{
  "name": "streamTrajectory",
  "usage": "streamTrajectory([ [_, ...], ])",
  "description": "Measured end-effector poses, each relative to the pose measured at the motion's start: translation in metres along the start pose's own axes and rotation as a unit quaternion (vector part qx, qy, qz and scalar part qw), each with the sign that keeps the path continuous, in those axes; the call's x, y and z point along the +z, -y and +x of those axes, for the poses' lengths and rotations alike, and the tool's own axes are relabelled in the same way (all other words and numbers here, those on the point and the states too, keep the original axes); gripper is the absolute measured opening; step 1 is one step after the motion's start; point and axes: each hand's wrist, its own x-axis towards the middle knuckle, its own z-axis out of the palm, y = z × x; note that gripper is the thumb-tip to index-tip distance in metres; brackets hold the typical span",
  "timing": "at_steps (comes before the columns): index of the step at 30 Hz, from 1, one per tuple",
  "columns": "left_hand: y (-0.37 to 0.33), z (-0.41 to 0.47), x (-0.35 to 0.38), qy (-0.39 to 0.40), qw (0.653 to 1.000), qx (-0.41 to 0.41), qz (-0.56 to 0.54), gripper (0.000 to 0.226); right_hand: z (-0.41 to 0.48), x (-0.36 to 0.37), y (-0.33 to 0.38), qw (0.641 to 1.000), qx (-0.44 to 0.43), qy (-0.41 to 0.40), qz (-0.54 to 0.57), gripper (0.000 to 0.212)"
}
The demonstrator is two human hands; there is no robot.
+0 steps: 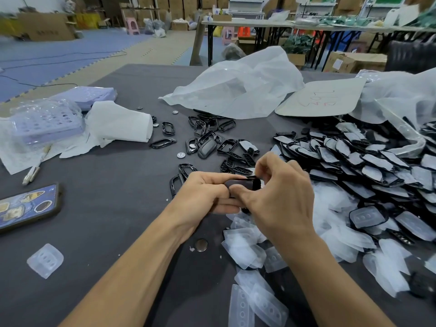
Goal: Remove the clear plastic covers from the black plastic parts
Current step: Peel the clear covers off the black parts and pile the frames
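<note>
Black plastic part [245,184]: held between both hands above the table [106,208]. Left hand [203,192]: forefinger stretched along the part's top edge, remaining fingers curled beneath it, gripping. Right hand [278,197]: thumb pressed on the part's near face, forefinger hooked over its far right corner, pinching. Both forearms enter from the near edge. Whether a clear cover sits on this part cannot be told.

Surface: dark grey tabletop. Right of the held part, a heap of covered parts [365,166]. Nearer than the held part and to its right, a pile of loose clear covers [247,251]. Beyond the held part, bare black frames [207,138] and a crumpled white bag [236,86]. Just nearer than the held part, a coin cell [201,244]. Far left of the held part, a phone [28,206] and one lone clear cover [44,260].

Room: folding tables [259,23] and stacked cardboard boxes [169,3] well beyond the held part.

Position: the part lies between the two hands, touching both, at fingertip level.
</note>
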Motion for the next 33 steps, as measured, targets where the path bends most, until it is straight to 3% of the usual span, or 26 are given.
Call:
streamTrajectory([
  [3, -0.003, -0.001, 0.000, 0.002, 1.000, -0.007, -0.022, 0.056, 0.003, 0.001, -0.007, 0.988, 0.072, 0.075, 0.114, 0.041],
  [6, -0.005, -0.002, -0.001, 0.001, 0.999, -0.007, -0.050, 0.052, 0.009, -0.001, -0.016, 0.926, 0.140, 0.130, 0.325, 0.017],
  [9, -0.006, -0.003, -0.003, 0.013, 0.997, -0.005, -0.075, 0.047, 0.012, -0.006, -0.023, 0.897, 0.156, 0.148, 0.388, 0.017],
  [18, -0.006, -0.007, -0.005, 0.015, 1.000, 0.009, 0.004, 0.048, 0.011, 0.002, -0.029, 0.920, 0.141, 0.118, 0.345, 0.007],
  [27, -0.007, -0.007, -0.003, -0.018, 1.000, -0.018, -0.008, 0.030, 0.010, 0.003, -0.026, 0.929, 0.127, 0.093, 0.334, 0.004],
  [33, -0.005, -0.007, 0.001, -0.031, 0.999, -0.022, -0.004, 0.035, 0.011, 0.003, -0.025, 0.930, 0.129, 0.101, 0.328, 0.014],
])
